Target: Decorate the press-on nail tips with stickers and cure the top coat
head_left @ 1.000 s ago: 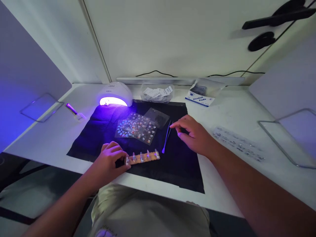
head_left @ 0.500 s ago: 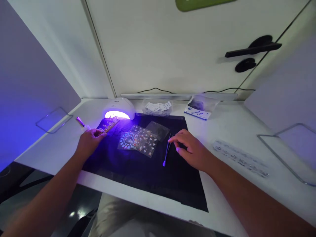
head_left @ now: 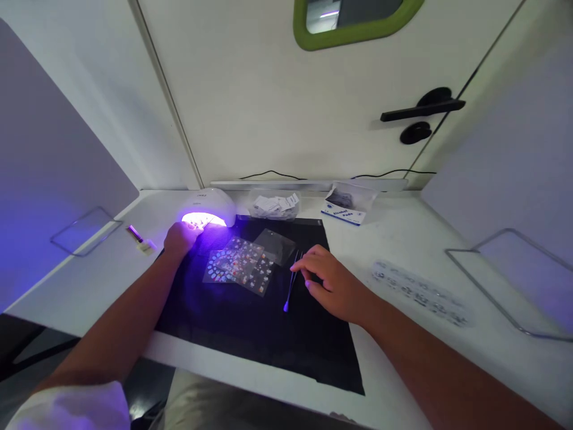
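My left hand (head_left: 179,237) is at the mouth of the white UV nail lamp (head_left: 209,206), closed on a strip of nail tips (head_left: 199,224) whose far end sits inside the glowing opening. My right hand (head_left: 330,279) rests on the black mat (head_left: 250,316) with fingers loosely curled, fingertips beside thin tweezers (head_left: 292,278) lying on the mat. It holds nothing. Clear nail sticker sheets (head_left: 239,264) lie between the two hands.
A small bottle (head_left: 139,237) lies left of the mat. A bag of white packets (head_left: 274,206) and an alcohol pads box (head_left: 344,213) stand at the back. Another sticker strip (head_left: 418,292) lies to the right. Grey dividers with wire stands flank the white table (head_left: 394,239).
My left hand carried the strip of nail tips from the mat's front edge up to the lamp and pushed its end inside. My right hand stayed by the tweezers. The camera view tilted up.
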A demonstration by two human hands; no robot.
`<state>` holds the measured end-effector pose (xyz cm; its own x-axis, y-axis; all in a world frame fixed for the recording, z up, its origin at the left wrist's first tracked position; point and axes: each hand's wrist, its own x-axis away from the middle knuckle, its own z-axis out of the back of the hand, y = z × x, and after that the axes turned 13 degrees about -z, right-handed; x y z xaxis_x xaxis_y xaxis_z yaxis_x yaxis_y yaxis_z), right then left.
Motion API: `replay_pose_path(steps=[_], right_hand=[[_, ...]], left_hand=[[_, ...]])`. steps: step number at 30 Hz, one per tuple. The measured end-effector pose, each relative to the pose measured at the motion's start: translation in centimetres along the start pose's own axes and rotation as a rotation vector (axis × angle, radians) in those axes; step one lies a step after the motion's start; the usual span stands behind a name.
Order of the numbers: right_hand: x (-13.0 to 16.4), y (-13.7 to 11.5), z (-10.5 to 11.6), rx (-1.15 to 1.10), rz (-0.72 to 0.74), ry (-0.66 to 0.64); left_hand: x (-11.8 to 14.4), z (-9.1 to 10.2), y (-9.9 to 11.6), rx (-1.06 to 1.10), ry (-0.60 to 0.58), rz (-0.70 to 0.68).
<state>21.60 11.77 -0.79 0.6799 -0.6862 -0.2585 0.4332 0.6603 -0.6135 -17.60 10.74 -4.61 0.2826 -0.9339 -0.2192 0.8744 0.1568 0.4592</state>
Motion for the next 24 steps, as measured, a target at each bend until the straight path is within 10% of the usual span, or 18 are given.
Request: replay_pose_path(steps=[12, 24], right_hand=[[0.0, -0.3, 0.0, 0.011, -0.027, -0.035], [-0.1, 0.9, -0.3, 0.008, -0.043, -0.043]], left_hand=[[-0.3, -0.5, 0.6, 0.202, 0.045, 0.232], [-2.3, 3.1, 2.7, -0.055, 0.273, -0.134]])
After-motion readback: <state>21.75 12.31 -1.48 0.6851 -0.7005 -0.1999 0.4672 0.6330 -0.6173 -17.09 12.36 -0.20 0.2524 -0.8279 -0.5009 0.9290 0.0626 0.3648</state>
